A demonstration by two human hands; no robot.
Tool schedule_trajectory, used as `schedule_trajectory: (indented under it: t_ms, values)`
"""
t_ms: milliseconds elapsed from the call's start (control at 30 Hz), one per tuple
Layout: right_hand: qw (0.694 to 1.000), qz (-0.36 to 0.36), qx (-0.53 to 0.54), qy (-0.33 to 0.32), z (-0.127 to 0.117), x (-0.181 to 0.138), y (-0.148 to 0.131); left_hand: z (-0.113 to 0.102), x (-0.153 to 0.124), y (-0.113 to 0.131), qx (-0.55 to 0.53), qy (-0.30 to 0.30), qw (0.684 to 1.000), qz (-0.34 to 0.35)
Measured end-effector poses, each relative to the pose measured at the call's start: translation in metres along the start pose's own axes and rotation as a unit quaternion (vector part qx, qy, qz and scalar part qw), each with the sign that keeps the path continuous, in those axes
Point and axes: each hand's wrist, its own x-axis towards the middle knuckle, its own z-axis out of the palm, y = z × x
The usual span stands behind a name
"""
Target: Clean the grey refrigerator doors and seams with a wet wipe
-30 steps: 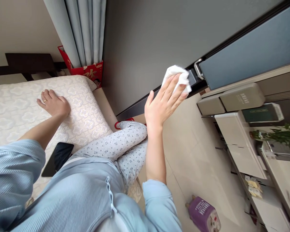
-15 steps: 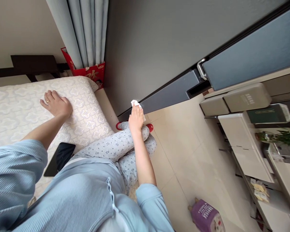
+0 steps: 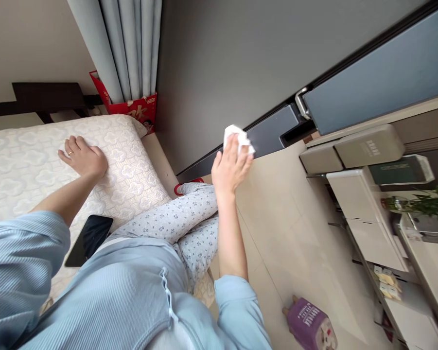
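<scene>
My right hand point(image 3: 230, 170) presses a crumpled white tissue point(image 3: 235, 135) under its outstretched fingers. The tissue lies at the lower edge of the big dark grey panel point(image 3: 219, 73), over the strip along its bottom. My left hand point(image 3: 83, 158), with a ring on one finger, rests flat and open on the cream quilted bedspread point(image 3: 127, 160), holding nothing. Nearer my body, a black tablet or phone point(image 3: 89, 240) lies on the bed beside my hip.
A red box point(image 3: 142, 109) stands below the grey curtain point(image 3: 131, 48) at the bed's far corner. A metal handle point(image 3: 303, 103) sticks out right of the panel. On the tiled floor point(image 3: 273, 209) stands a purple stool point(image 3: 308, 321). Storage boxes point(image 3: 368, 148) and white cabinets line the right.
My right hand has moved right along the panel's lower edge with the tissue, and its fingers are spread wider. My left hand stays in place on the bed.
</scene>
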Motion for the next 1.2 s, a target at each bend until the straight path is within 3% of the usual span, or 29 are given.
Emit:
schedule_trajectory:
  t_ms: [167, 333, 467, 633, 833, 1033, 1100, 1200]
  values:
    - [0.991, 0.045, -0.028, 0.120, -0.053, 0.032, 0.014, -0.004, -0.001, 0.002, 0.013, -0.007, 1.000, 0.009]
    - [0.991, 0.058, -0.046, 0.110, -0.068, 0.035, 0.006, -0.008, -0.002, 0.003, 0.029, -0.045, 0.998, 0.022]
    - [0.996, -0.009, -0.033, 0.082, -0.051, 0.027, 0.001, -0.002, -0.001, 0.001, 0.003, -0.005, 1.000, 0.000]
    - [0.995, -0.097, 0.020, 0.005, -0.001, 0.003, 0.000, 0.001, 0.000, -0.001, -0.017, -0.003, 1.000, -0.004]
    - [0.973, -0.177, 0.107, -0.101, 0.052, -0.028, -0.006, 0.001, 0.001, -0.002, -0.020, -0.010, 1.000, -0.002]
    - [0.952, -0.191, 0.141, -0.193, 0.065, -0.029, -0.009, 0.000, 0.000, -0.001, -0.030, -0.005, 1.000, 0.000]
    - [0.954, -0.199, 0.155, -0.164, 0.056, -0.027, -0.007, 0.000, 0.000, -0.001, -0.031, -0.004, 1.000, -0.001]
    - [0.968, -0.176, 0.180, -0.009, 0.025, -0.022, 0.003, 0.001, 0.001, -0.001, -0.034, -0.005, 0.999, 0.000]
